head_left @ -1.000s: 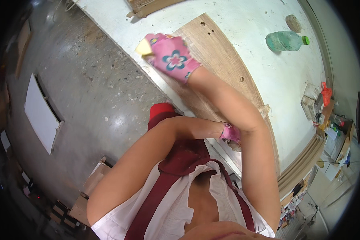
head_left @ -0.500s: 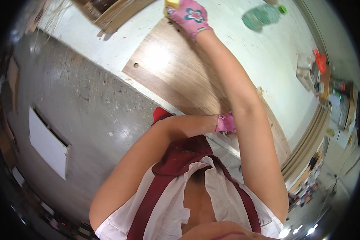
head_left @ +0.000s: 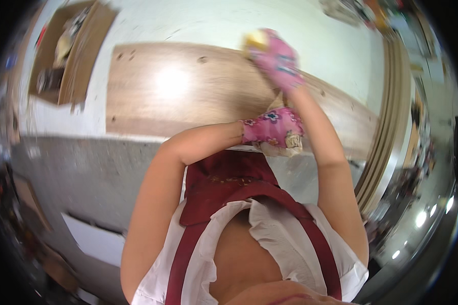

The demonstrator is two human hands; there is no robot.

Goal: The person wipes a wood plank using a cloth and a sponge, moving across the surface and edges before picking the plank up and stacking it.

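Observation:
A long wood-grain panel [head_left: 152,101] with several small holes lies on the white table. My right hand [head_left: 280,61], in a pink flowered glove, is closed round a yellow sponge-like block [head_left: 256,39] at the panel's far edge; motion blurs both. Closer to me, my left hand [head_left: 269,126], gloved alike, grips a crumpled beige cloth [head_left: 277,149] at the near edge of the panel. Its fingertips are partly hidden in the cloth, which shows on both sides of the hand.
An open cardboard box [head_left: 81,56] with assorted items stands at the left of the white table [head_left: 173,20]. Long stacked boards [head_left: 389,117] run along the right end. Below the table edge, a white sheet [head_left: 96,239] is on the grey floor [head_left: 102,173].
The view has swung round, so the panel now lies across it. My right hand has come nearer my left with the yellow block. My left hand and the beige cloth now show plainly.

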